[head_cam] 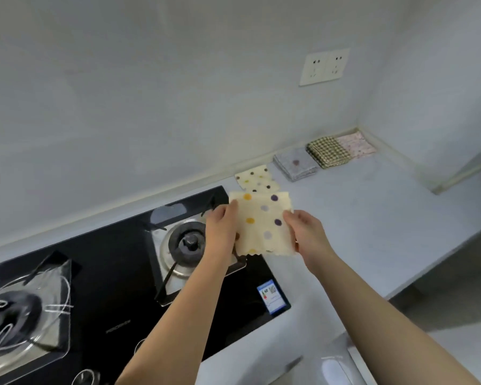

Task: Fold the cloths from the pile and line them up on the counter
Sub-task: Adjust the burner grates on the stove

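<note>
Dotted cloth: held at centre, over hob right edge.
Left hand: cloth's left edge pinched by fingers.
Right hand: right edge pinched likewise.
Folded cloths: four lined along counter back edge, upper right.
Open room: counter, centre right.

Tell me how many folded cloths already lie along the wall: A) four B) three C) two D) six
A: the dotted cloth, grey cloth, checked cloth and pink cloth lie there; the left hand and right hand hold a fifth cloth.
</note>
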Motion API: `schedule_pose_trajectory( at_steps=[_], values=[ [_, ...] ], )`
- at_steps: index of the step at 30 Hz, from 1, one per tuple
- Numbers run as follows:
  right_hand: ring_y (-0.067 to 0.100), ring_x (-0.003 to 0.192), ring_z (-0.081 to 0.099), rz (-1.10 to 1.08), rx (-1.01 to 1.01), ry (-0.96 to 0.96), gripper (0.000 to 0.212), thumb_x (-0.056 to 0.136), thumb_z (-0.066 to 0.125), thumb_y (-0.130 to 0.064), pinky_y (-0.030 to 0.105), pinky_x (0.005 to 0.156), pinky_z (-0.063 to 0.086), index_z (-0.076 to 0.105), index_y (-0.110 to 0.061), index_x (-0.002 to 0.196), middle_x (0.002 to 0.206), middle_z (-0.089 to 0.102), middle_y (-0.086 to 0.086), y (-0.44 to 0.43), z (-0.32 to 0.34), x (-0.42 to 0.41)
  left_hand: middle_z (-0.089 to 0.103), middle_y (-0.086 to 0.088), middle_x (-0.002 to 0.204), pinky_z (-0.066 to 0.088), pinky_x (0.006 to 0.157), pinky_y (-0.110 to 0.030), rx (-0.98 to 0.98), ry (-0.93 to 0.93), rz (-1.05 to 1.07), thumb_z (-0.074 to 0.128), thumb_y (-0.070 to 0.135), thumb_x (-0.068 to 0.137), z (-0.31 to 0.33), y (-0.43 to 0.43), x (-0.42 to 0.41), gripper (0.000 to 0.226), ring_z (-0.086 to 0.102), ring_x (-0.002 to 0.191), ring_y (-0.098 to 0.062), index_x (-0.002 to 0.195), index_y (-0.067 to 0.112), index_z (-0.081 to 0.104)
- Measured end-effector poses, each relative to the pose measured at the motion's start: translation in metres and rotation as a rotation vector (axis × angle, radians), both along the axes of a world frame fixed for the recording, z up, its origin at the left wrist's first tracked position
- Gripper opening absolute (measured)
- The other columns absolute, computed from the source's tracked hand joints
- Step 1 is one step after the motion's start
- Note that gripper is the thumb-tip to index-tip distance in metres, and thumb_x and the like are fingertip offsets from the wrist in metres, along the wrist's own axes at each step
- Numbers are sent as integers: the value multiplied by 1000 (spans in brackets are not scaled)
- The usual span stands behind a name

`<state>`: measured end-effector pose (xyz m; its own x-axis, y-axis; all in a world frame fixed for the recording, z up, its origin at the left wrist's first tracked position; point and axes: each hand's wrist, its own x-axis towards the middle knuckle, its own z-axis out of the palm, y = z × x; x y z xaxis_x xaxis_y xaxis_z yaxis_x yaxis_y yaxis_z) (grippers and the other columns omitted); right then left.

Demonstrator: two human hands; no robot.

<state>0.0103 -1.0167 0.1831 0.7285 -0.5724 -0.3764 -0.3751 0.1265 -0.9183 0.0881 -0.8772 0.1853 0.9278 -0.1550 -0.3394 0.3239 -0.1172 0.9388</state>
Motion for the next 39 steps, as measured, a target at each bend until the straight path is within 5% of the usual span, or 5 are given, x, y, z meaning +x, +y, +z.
schedule_pose_trajectory(
  at_steps=[4,20,28,32,39],
  values=[
    [20,71,52,-9,-92,24,19,93,51,-22,30,66,42,53,-11,78,79,57,6,-40,-23,36,62,-5,91,53,84,-41,-91,167,-30,52,33,97,-30,-35,22,22,58,82,-22,86,18,62],
    [25,78,56,370,-768,150,24,103,33,-25,29,61,32,50,-9,97,75,52,1,-165,-127,253,49,0,70,37,59,-32,741,-88,215,27,34,102,-127,-189,185,29,47,63,-18,91,13,44],
    [30,97,63,611,-1012,247,51,97,44,-17,32,67,46,24,-11,144,120,59,13,-185,-166,280,60,-4,103,49,69,-40,892,-230,167,38,25,99,-166,-201,204,15,59,83,-30,110,15,39],
    [35,122,53,681,-1296,-70,58,79,47,-10,45,91,50,46,-3,137,138,50,17,-190,-166,270,50,-9,135,47,86,-43,1173,-596,-21,43,20,92,-174,-184,197,42,53,119,-30,132,8,47],
    [18,147,-11,1178,-1284,300,58,104,19,-31,47,118,-8,-5,-11,152,160,-12,4,-181,-168,274,-18,-1,158,-4,116,-50,1411,-260,-565,7,32,103,-169,-182,201,54,-12,146,-16,149,12,-14]
  ],
)
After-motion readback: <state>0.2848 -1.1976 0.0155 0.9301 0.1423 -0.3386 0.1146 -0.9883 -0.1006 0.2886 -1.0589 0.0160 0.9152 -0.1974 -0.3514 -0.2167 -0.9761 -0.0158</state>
